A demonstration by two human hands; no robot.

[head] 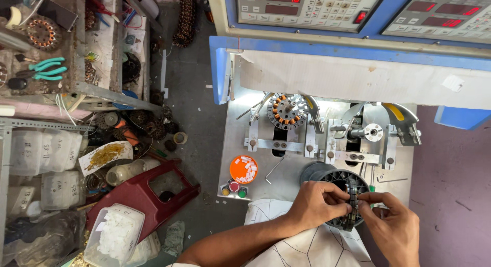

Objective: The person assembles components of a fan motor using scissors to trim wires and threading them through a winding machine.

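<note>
Left hand (318, 203): fingers pinched on the ring's left edge.
Right hand (391, 227): fingers pinching the same dark stator ring (351, 204), held upright between both hands.
Beyond fingers: grey ribbed tub (327, 174) on the bench (291, 170).

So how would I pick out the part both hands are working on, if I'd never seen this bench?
Start at the metal work plate under the blue machine and go to its near edge, above the person's lap. There the left hand and right hand pinch a dark toothed ring held edge-on. Unlike the stator with copper windings clamped further back, it shows no copper and rests on no fixture.
</note>
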